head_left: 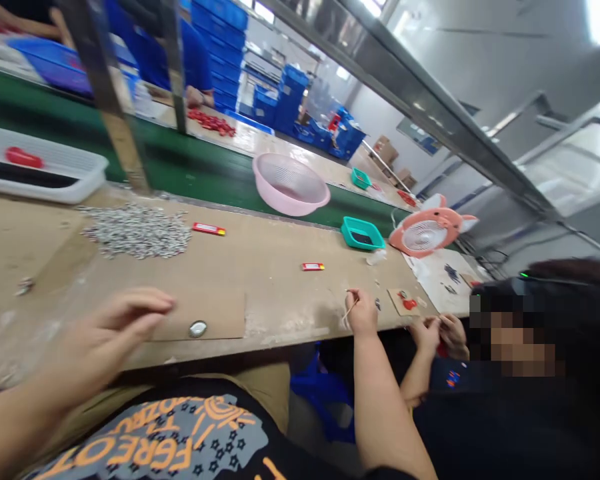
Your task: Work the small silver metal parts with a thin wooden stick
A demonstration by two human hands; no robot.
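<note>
My left hand (123,322) rests open above a brown cardboard sheet (200,313) on the workbench, near a round metal stud (198,329) and holding nothing. My right hand (361,313) pinches a thin wooden stick (349,310) at the bench's front edge. A heap of small silver metal pieces (137,231) lies beyond my left hand. Two small red-and-yellow packets (209,229) (313,267) lie apart on the bench. A small cardboard piece with a red item (404,301) lies to the right of my right hand.
A co-worker's hands (437,332) work at the bench's right end. A white tray (40,163), teal tray (363,233), pink colander (290,183) and orange pig-shaped fan (423,232) stand along the bench. Metal uprights and blue crates stand beyond.
</note>
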